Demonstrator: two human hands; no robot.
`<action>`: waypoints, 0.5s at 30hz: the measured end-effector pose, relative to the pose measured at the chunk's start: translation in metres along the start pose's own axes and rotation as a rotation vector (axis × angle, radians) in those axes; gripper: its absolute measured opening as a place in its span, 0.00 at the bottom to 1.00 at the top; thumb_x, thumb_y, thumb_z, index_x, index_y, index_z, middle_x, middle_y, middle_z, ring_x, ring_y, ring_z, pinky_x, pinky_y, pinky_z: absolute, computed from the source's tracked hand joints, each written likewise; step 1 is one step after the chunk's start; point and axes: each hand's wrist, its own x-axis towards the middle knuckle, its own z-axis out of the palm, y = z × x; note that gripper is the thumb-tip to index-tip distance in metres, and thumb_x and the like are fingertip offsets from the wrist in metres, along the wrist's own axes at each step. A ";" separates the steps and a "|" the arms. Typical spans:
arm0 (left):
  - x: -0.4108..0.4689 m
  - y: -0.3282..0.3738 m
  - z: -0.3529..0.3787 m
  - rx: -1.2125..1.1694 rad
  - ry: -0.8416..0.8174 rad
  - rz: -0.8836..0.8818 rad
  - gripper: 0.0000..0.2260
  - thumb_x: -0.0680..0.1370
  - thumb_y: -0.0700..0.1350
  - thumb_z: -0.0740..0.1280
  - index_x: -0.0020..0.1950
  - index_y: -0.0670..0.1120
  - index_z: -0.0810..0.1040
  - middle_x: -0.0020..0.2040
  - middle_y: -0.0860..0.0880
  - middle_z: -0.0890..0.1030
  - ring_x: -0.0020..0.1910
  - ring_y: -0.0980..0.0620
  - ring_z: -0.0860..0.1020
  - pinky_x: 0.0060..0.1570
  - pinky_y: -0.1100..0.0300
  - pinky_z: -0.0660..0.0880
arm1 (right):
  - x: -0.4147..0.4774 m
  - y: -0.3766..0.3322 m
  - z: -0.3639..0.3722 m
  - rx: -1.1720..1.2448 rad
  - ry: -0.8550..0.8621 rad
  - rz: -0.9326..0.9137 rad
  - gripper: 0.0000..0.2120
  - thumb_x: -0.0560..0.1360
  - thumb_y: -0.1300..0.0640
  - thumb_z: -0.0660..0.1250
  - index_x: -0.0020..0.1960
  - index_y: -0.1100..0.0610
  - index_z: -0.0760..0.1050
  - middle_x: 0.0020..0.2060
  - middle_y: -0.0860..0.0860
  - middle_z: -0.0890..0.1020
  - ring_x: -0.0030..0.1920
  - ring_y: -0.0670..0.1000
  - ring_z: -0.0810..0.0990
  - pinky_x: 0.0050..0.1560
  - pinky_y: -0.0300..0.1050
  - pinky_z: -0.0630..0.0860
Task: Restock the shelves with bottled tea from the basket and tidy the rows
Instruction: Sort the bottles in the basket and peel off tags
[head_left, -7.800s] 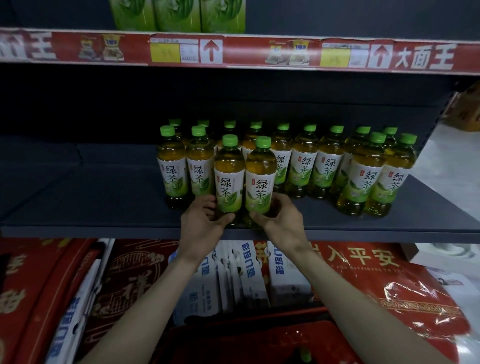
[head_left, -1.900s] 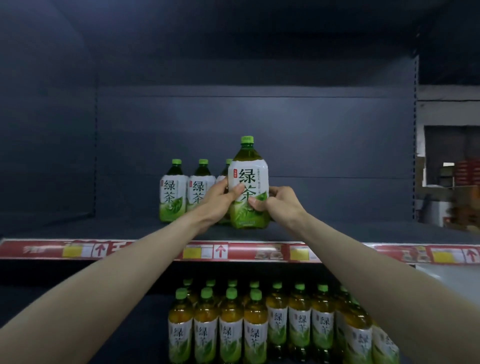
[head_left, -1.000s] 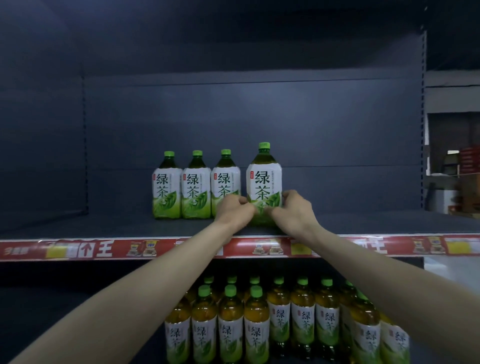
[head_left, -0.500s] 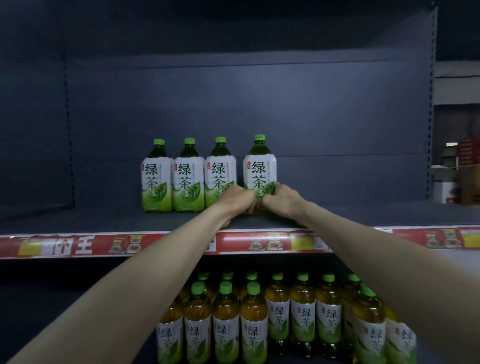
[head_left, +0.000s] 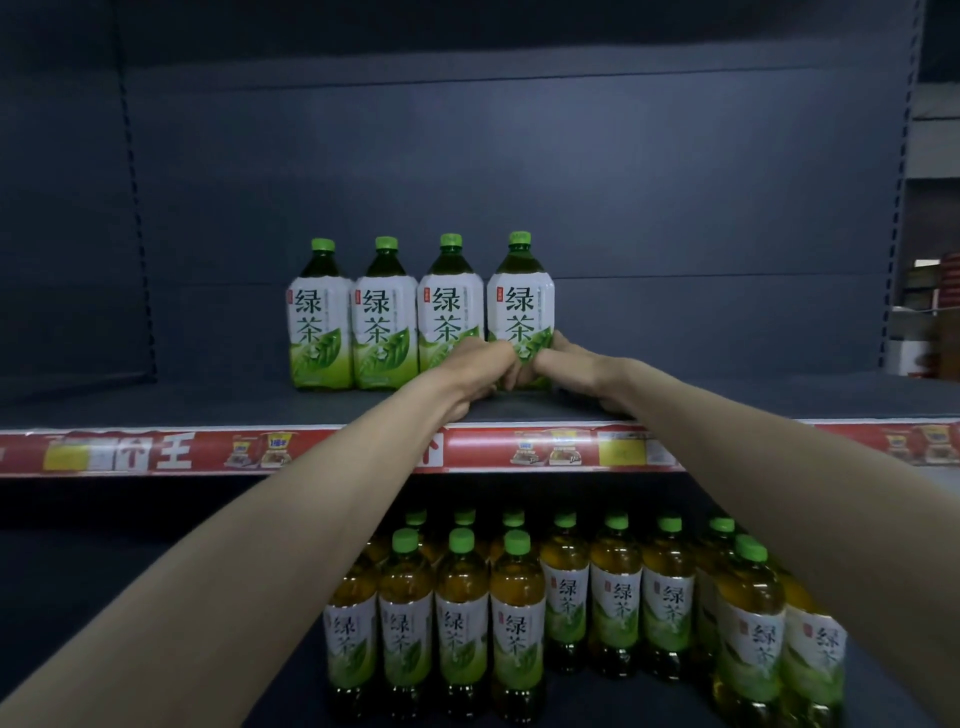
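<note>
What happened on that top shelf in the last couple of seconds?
The rightmost large bottle, earlier held forward of the row, was slid back into line beside the other three large bottles on the upper shelf. The left hand and right hand still grip its base. The three and the small bottles below stayed put.

Above the red strip (head_left: 478, 451) on the shelf edge, each large bottle (head_left: 519, 317) of the four is showing 绿茶 in big dark green characters running down its white label, with a small red seal (head_left: 501, 294) beside them that is blurring past reading. The red strip itself is carrying a white 王 (head_left: 176, 451) toward its left end, a half-covered white arrow sign (head_left: 435, 448) near its middle, and a yellow price tag (head_left: 621, 451) with illegible print. Below the red strip, each small bottle (head_left: 517, 629) is wearing the same 绿茶.
</note>
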 end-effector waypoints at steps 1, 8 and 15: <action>-0.002 0.000 0.000 0.001 0.000 0.008 0.28 0.39 0.42 0.64 0.38 0.41 0.77 0.51 0.34 0.82 0.60 0.37 0.81 0.67 0.39 0.78 | 0.001 0.000 0.000 -0.003 0.000 0.006 0.36 0.76 0.59 0.68 0.80 0.55 0.56 0.73 0.53 0.68 0.70 0.55 0.70 0.61 0.48 0.67; -0.018 0.007 -0.001 -0.004 0.005 0.016 0.17 0.51 0.36 0.65 0.39 0.41 0.76 0.53 0.35 0.82 0.61 0.39 0.81 0.67 0.41 0.78 | -0.009 -0.004 0.000 0.043 0.006 -0.021 0.30 0.78 0.63 0.67 0.77 0.55 0.61 0.65 0.52 0.71 0.61 0.51 0.70 0.48 0.40 0.69; -0.024 0.009 -0.008 0.004 0.075 0.067 0.17 0.57 0.38 0.67 0.44 0.40 0.82 0.52 0.41 0.83 0.58 0.41 0.81 0.64 0.40 0.80 | -0.017 -0.005 -0.007 0.014 0.197 0.007 0.13 0.76 0.57 0.72 0.59 0.54 0.78 0.62 0.54 0.82 0.63 0.56 0.79 0.63 0.47 0.74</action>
